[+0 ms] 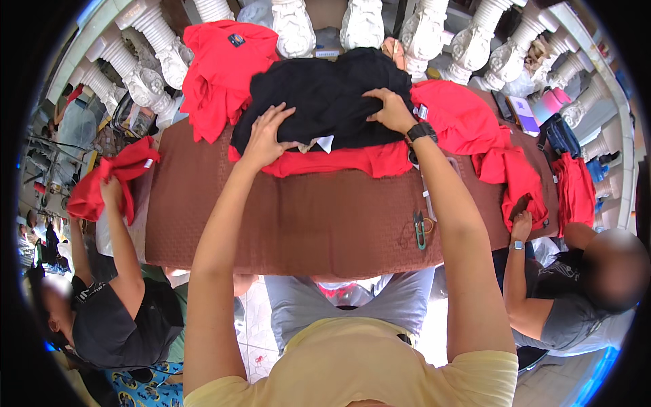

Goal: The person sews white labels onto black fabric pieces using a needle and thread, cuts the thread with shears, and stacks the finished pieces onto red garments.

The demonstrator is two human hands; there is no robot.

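A black garment [325,102] lies spread on top of a red garment [339,161] at the far side of the brown table [291,224]. My left hand [266,139] rests on the black cloth's left part with fingers spread, its thumb close to a small white tag [324,143] at the near edge. Over on the right part, my right hand [392,114] touches the same cloth, thumb and forefinger apart; a dark watch is on that wrist. Neither hand grips anything that I can see.
Red garments are heaped at the back left [220,68] and right [461,119]. Green-handled thread snips [420,230] lie near the right edge. Co-workers on both sides handle red garments [102,186]. White balusters [293,27] stand behind the table.
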